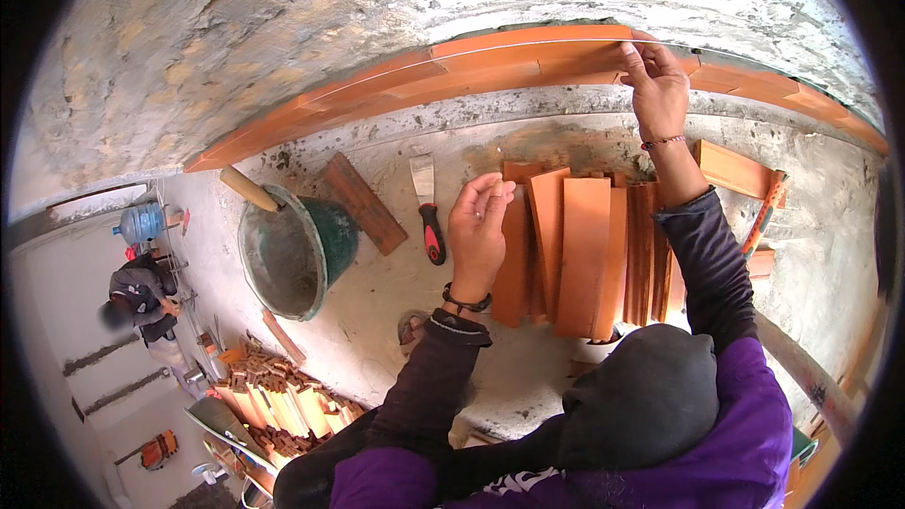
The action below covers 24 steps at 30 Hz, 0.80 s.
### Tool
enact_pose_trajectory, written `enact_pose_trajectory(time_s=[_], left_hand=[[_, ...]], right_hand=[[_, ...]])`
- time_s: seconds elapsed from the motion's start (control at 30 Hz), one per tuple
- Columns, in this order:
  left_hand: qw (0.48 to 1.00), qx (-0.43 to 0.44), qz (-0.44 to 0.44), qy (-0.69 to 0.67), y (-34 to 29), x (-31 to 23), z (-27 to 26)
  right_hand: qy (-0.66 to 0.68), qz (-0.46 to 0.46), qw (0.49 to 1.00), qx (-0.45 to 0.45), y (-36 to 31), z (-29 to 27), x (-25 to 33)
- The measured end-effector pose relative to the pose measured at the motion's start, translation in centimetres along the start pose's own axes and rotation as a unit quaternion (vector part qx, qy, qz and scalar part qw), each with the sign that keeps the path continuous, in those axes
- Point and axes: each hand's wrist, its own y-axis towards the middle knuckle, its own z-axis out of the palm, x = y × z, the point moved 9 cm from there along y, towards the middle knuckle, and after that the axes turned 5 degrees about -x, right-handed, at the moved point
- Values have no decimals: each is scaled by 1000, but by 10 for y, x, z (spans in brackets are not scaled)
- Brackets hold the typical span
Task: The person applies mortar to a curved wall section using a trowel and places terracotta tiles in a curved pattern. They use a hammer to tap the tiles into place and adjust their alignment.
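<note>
My right hand [657, 85] reaches up to the row of orange tiles [490, 61] set along the base of the rough plastered wall. Its fingertips pinch a thin pale string line [377, 64] that runs along the row's top edge. My left hand [479, 226] hovers lower, over the platform, with thumb and fingers drawn together; whether it holds anything small is unclear. Just to its right stands a stack of loose orange tiles [584, 254], leaning side by side on the mortar-stained platform [396, 302].
A putty knife with a red and black handle [430, 212] lies left of my left hand. Beyond it lie a single dark tile [363, 203] and a green bucket [294, 259] with a wooden handle. An orange level [765, 212] lies right. Far below: a tile pile [273, 401], another person [141, 297].
</note>
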Motion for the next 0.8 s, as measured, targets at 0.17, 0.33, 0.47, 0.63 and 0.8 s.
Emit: enact_pose_trajectory(time_s=[0.17,0.33,0.47,0.63,0.8], left_hand=[[1000,6,-15,-18,-5,11,-2],[1000,6,-19,-19,-8,17,-1],[999,12,-30,-2,-9,20,2],[999,-1,-36,13,-8,19,-3],[999,2,-37,0,-5,21,-1]], right_hand=[[20,-17,1000,-11,0,-2,-9],[-1,2,1000,-9,1,-5,-15],[-18,-11,1000,-5,3,-9,-22],[-62,-29,998,-9,1,-1,-16],[-85,-29,996,-12,0,-3,-8]])
